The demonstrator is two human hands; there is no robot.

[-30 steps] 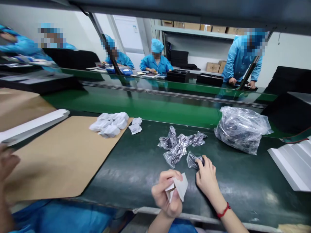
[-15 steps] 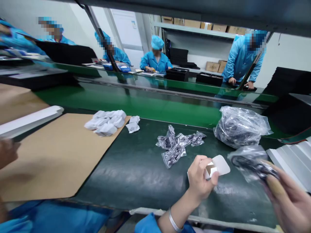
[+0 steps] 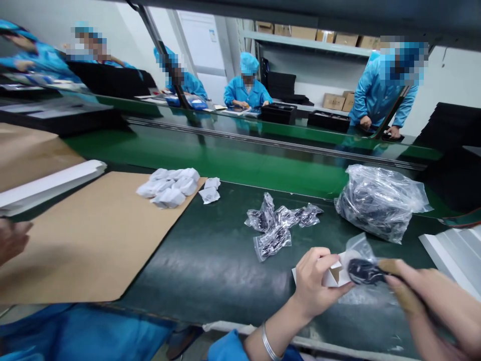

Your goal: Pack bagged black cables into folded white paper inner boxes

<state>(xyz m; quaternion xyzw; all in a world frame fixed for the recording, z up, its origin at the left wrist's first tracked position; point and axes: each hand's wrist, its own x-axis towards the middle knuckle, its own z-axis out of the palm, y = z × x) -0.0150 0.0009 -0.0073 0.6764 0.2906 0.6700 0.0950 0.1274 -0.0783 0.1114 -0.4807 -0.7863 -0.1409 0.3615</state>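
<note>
White walls (image 3: 456, 75) close off the room along the top of the frame. A white door (image 3: 195, 37) with a small label stands at upper left of centre. To its right, a metal shelf (image 3: 308, 42) carries a row of cardboard boxes, with two more cartons (image 3: 333, 102) lower down. A dark overhead panel (image 3: 263, 10) spans the top edge; slanted metal posts stand below it. A glossy green strip (image 3: 233, 163) and a metal rail (image 3: 278, 143) cross mid-frame, beyond the dark green worktop (image 3: 195, 260), which reflects pale light.

Glossy plastic pouch (image 3: 363, 269), smooth card box (image 3: 332, 278)
</note>
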